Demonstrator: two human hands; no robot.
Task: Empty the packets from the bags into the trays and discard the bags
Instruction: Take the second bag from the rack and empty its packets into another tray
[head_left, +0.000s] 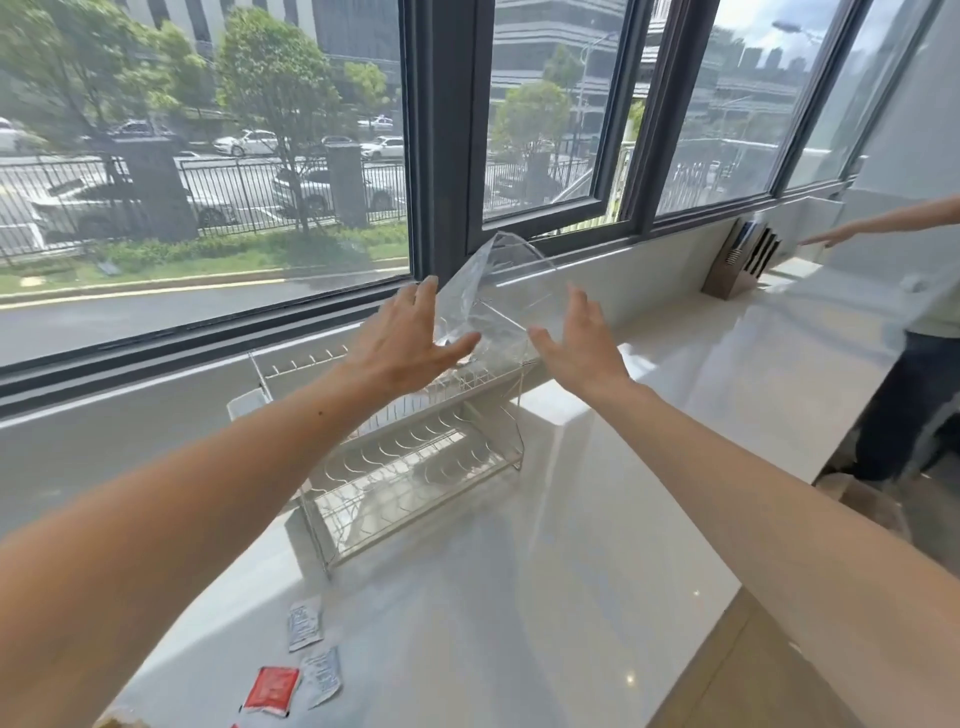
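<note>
Clear plastic bag (493, 296) sits above the upper tier of the white wire rack (415, 447), directly between the two hands and slightly beyond them, toward the window (208, 156). Its long axis runs roughly upright, tilted away and to the right, with the curved top edge highest and the bottom down by the rack's top tray. Left hand (410, 343) is fully spread, fingers wide, thumb reaching toward the bag's lower left corner; whether it actually touches the film, I can't tell. Right hand (576, 343) is also spread flat, palm facing in, its fingers overlapping the bag's right side in view, contact unclear. Neither hand is pinching anything, so the bag looks loose or just propped, not gripped. The left hand seems marginally nearer to the bag's lower corner. My read: the bag appears empty or nearly so, with something reddish faintly visible at its base on the upper tray, too blurred to identify. Next move needs both hands to close inward on the film, and it's thin and floppy, so it may collapse or slide off the rack. Three packets lie on the near counter (571, 571): two white packets (311, 649) and one red packet (272, 689), well apart from both hands. A second person's arm (883, 226) reaches over the counter at far right.
</note>
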